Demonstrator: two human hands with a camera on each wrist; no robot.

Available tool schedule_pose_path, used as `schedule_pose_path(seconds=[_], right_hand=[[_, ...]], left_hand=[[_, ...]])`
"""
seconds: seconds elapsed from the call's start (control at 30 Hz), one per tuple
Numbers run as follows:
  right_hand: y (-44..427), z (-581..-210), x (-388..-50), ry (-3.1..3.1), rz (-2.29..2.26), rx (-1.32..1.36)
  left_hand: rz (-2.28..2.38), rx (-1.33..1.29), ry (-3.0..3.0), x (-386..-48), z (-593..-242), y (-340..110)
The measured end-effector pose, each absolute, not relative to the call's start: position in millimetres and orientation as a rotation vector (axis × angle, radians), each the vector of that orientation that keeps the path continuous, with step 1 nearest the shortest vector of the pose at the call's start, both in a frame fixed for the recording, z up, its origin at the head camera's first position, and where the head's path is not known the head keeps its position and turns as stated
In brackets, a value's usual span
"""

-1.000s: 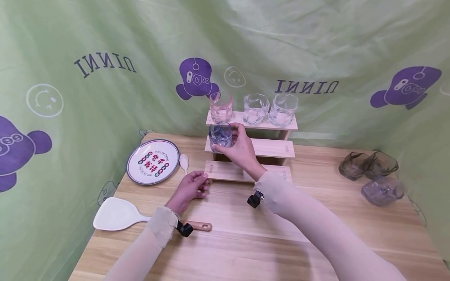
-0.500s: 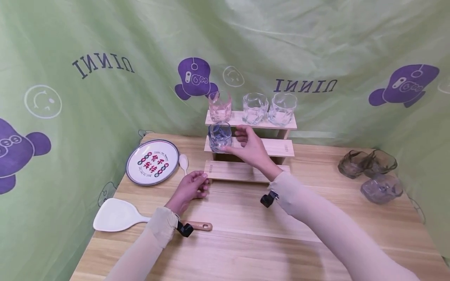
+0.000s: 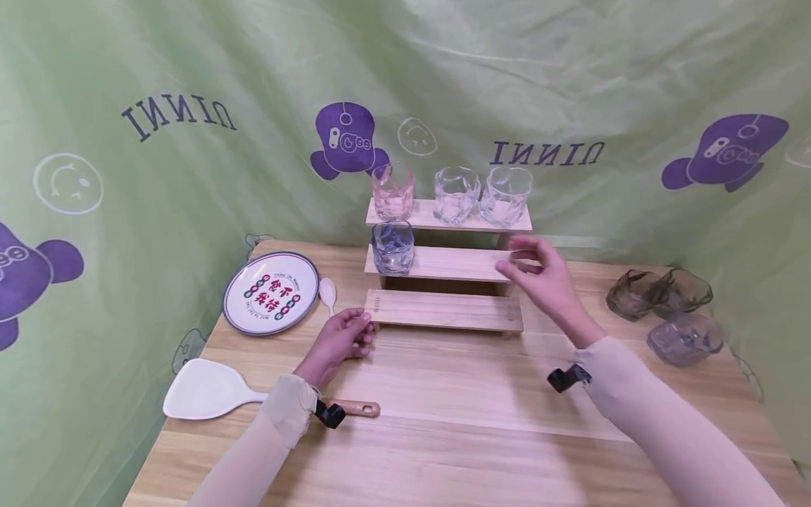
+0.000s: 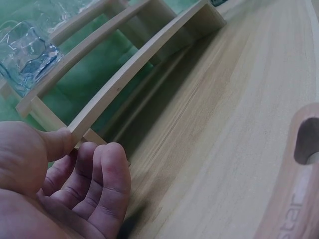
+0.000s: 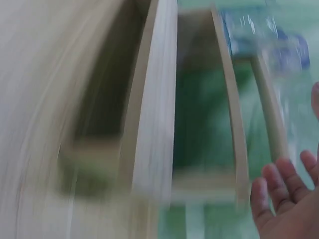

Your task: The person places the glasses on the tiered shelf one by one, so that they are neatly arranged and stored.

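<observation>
A three-step wooden shelf (image 3: 443,310) stands at the back of the table. My left hand (image 3: 338,345) pinches the left end of its lowest step, thumb on top and curled fingers below, as the left wrist view shows. On the left of the middle step sits a blue glass (image 3: 393,248). The top step carries a pink glass (image 3: 393,193) and two clear glasses (image 3: 456,197). Near the right end of the middle step, my right hand (image 3: 541,282) is in the air with loosely bent fingers, holding nothing. The right wrist view is blurred.
To the left lie a round plate (image 3: 271,292), a small white spoon (image 3: 327,294) and a white spatula (image 3: 209,389) with a wooden handle, partly under my left arm. Two dark glasses (image 3: 636,294) and a greyish-purple glass (image 3: 684,341) lie at the right. Green cloth (image 3: 570,84) surrounds the table.
My right hand has let go of the blue glass on the middle step and moved right, away from it. The left hand stays at the lowest step's left end.
</observation>
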State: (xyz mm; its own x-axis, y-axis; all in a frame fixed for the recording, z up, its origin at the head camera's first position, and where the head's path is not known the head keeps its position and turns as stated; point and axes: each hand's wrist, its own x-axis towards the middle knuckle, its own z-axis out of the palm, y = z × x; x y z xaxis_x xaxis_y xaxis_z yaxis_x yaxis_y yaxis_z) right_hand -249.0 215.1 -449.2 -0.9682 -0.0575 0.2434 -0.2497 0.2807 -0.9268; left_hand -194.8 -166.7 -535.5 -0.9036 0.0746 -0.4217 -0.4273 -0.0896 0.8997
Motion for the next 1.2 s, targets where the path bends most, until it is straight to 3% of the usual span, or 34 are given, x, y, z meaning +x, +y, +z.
schedule_pose_path(seconds=[0.47,1.2], right_hand=[[344,-491,-220,-2.58,1.306,-0.502],[331,-479,-223,-2.312,1.742,-0.352]], left_hand=[[2.063,-0.379,1.844,-193,-535,-165],[2.059,-0.385,1.856,-192,-535,-166]])
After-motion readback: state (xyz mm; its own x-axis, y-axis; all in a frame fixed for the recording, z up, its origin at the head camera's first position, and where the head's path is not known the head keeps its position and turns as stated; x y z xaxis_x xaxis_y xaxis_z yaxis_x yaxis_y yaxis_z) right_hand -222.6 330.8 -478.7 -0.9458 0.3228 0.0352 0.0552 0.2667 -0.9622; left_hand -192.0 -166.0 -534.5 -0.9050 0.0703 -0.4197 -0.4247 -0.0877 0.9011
